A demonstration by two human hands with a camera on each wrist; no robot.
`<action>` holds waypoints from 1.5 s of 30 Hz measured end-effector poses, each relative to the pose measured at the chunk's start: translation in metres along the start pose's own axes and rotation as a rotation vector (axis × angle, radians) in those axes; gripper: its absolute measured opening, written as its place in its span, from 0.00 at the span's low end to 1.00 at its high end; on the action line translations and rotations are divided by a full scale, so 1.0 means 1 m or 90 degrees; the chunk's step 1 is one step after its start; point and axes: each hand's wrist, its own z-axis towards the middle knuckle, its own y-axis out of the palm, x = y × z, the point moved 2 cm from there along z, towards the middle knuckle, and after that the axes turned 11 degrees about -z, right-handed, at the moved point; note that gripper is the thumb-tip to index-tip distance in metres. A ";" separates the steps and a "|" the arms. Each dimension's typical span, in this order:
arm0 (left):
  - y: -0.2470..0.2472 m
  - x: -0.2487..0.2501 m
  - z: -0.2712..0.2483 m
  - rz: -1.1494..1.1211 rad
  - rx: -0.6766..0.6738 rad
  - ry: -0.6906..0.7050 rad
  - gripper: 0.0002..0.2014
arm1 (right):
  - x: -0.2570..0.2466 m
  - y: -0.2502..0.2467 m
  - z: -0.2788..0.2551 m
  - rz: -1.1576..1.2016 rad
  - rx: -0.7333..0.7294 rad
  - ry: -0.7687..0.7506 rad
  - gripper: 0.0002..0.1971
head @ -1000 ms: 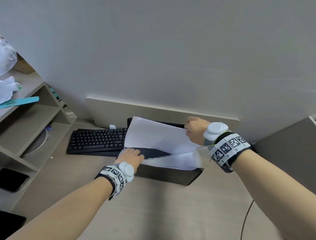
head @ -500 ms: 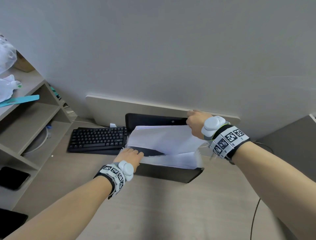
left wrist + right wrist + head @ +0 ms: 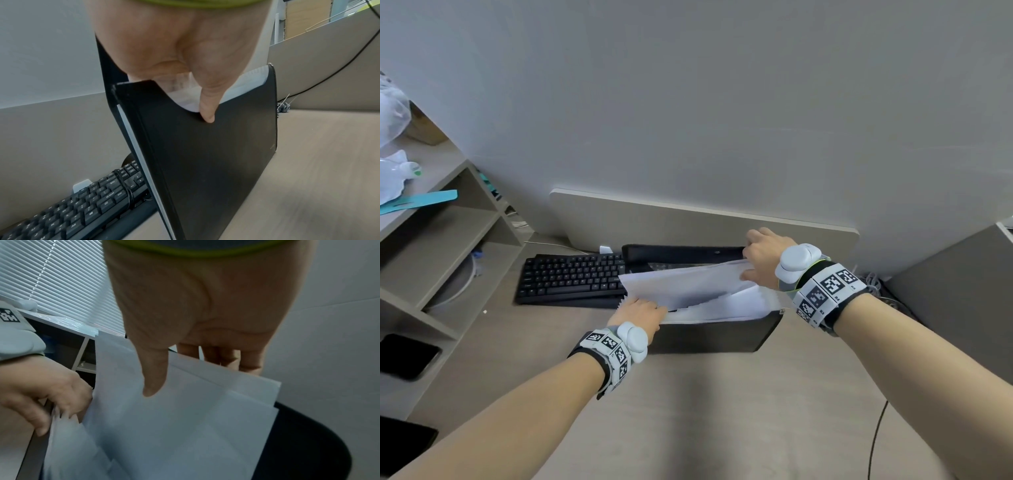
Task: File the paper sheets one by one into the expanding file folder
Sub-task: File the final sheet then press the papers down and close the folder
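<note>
Sheet: a white paper sheet [image 3: 688, 282] partly down in the expanding file folder [image 3: 715, 334], its upper part slanting out above the rim, just ahead of the left hand's knuckles and under the right thumb; plain, thin, slightly bowed
Folder: black, standing on the desk [image 3: 722, 411], white pocket dividers showing at its top edge
Right hand: the right hand [image 3: 763, 260] pinches the sheet's far top corner, thumb in front, fingers behind
Left hand: the left hand [image 3: 640, 313] holds the near rim, thumb outside on the black front, fingers curled inside spreading a pocket
Risk, crumple: pushed down while bowed, the sheet may buckle on a divider edge
Risk, misfile: if the left fingers let the pocket close, it may slip into a neighbouring slot
Risk, tip: a hard push could topple the folder toward the keyboard [image 3: 571, 279] just beyond the left hand
</note>
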 end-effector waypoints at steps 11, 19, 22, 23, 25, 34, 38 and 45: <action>-0.003 0.007 -0.014 -0.015 -0.004 0.003 0.11 | 0.009 -0.027 -0.001 0.032 0.047 0.042 0.10; -0.008 0.009 -0.028 -0.027 0.001 0.003 0.17 | 0.001 -0.020 -0.013 0.061 0.046 0.034 0.17; -0.020 0.012 -0.036 -0.071 0.032 -0.002 0.18 | 0.002 -0.033 -0.013 0.049 0.095 0.020 0.15; -0.026 0.013 -0.037 -0.096 0.053 -0.006 0.18 | 0.002 -0.035 -0.011 0.033 0.082 0.016 0.14; -0.040 0.014 -0.038 -0.141 0.118 -0.005 0.18 | 0.003 -0.036 -0.009 0.018 0.063 0.009 0.17; -0.085 0.018 -0.039 -0.080 0.335 -0.017 0.29 | 0.001 -0.033 -0.005 0.001 0.045 0.008 0.18; -0.081 0.011 -0.036 -0.105 0.160 -0.065 0.16 | 0.000 -0.031 -0.004 -0.023 0.048 -0.016 0.20; -0.094 0.014 -0.024 0.064 0.086 0.041 0.16 | 0.001 -0.029 0.002 -0.043 0.057 -0.033 0.21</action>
